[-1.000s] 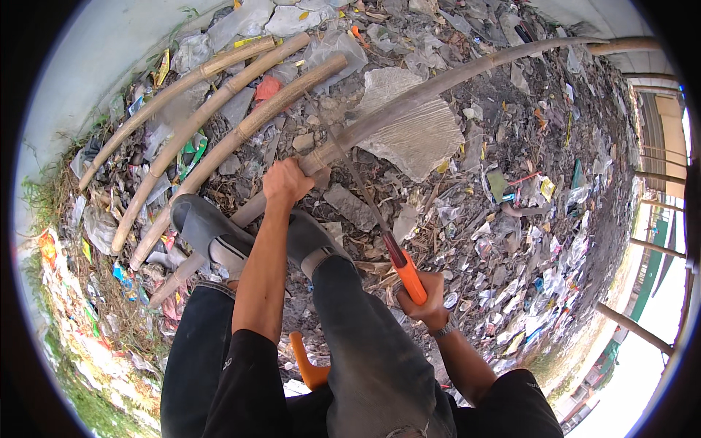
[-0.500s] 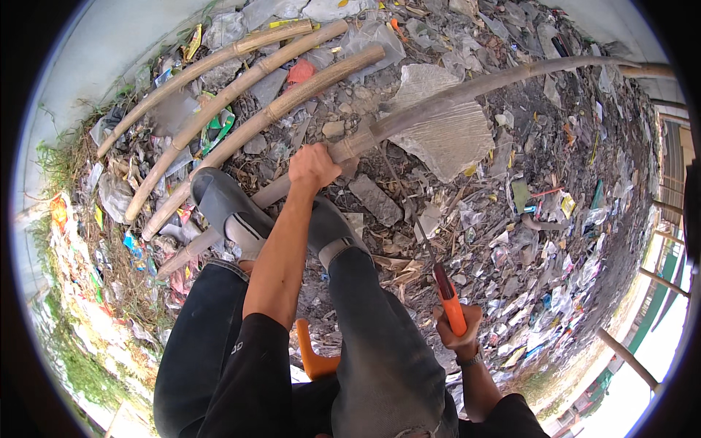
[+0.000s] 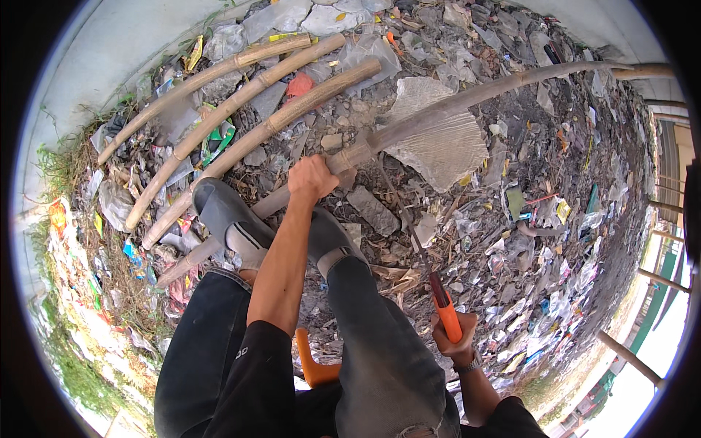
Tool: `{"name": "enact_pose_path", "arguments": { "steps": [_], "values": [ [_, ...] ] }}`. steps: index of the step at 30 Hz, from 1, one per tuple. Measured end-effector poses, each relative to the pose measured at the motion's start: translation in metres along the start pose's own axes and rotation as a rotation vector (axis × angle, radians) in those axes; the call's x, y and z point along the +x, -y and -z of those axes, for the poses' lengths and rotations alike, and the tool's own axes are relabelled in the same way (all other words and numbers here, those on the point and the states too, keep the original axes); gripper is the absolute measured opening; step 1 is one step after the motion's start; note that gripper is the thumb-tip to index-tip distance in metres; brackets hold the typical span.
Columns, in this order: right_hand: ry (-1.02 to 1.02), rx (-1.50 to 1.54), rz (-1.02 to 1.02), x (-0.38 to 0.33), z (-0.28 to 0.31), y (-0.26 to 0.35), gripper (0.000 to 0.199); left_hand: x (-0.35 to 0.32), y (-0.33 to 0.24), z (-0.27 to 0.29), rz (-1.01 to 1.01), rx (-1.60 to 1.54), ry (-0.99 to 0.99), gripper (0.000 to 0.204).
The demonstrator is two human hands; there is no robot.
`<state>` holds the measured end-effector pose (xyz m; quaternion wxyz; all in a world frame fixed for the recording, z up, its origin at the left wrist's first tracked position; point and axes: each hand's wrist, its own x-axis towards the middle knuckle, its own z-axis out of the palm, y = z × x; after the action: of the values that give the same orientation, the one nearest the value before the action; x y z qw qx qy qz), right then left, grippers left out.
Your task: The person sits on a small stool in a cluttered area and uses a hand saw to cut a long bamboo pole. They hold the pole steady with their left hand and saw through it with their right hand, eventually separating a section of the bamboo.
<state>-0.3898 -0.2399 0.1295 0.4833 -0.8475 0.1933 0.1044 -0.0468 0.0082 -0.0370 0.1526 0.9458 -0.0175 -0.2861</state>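
Note:
A long bamboo pole [image 3: 431,122] slants from beside my left boot up to the far right. My left hand [image 3: 312,177] is closed round it, just left of a joint. In my right hand [image 3: 456,337], low on the right, is the orange handle of a handsaw [image 3: 410,224]. Its narrow dark blade reaches up and left to the pole, meeting it just right of that joint. How deep the teeth sit cannot be made out. My boots, the left one [image 3: 232,219] and the right one [image 3: 330,235], are close to the pole, which passes partly behind them.
Three cut bamboo lengths [image 3: 266,124] lie side by side at the upper left. Under the pole rests a flat broken slab [image 3: 442,150], with a stone block [image 3: 374,210] nearer me. Plastic litter covers the ground. An orange object [image 3: 315,365] shows between my legs. A pale wall [image 3: 80,80] borders the left.
The pole, my left hand and the ground appear slightly lower in view. My right hand and the saw have shifted slightly down and left, the blade still at the pole.

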Motion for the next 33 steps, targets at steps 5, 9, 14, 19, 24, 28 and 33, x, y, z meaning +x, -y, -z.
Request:
{"name": "enact_pose_path", "arguments": {
  "steps": [5,9,14,19,24,28,33],
  "values": [
    [-0.079,0.147,0.107,0.113,-0.071,0.005,0.015,-0.004,-0.009,-0.006,-0.016,0.023,0.034,0.041],
    [-0.091,0.125,0.127,0.117,-0.070,-0.007,0.016,0.005,0.001,0.000,-0.033,0.009,0.043,0.042],
    [-0.109,0.122,0.054,0.078,-0.059,0.010,0.014,-0.025,0.002,-0.024,-0.085,0.022,0.042,0.044],
    [-0.143,0.221,-0.008,0.076,-0.020,0.047,0.013,-0.017,0.001,-0.022,-0.039,0.008,0.048,0.041],
    [-0.311,0.122,0.322,0.049,0.033,0.087,0.010,-0.021,0.000,-0.017,-0.062,0.003,0.085,0.042],
    [-0.212,0.167,0.093,0.039,0.022,0.070,0.009,-0.014,0.002,-0.015,-0.067,0.015,0.112,0.044],
    [-0.088,0.013,0.052,0.040,-0.014,0.033,0.014,-0.007,0.000,-0.013,-0.072,-0.003,0.171,0.049]
  ]
}}
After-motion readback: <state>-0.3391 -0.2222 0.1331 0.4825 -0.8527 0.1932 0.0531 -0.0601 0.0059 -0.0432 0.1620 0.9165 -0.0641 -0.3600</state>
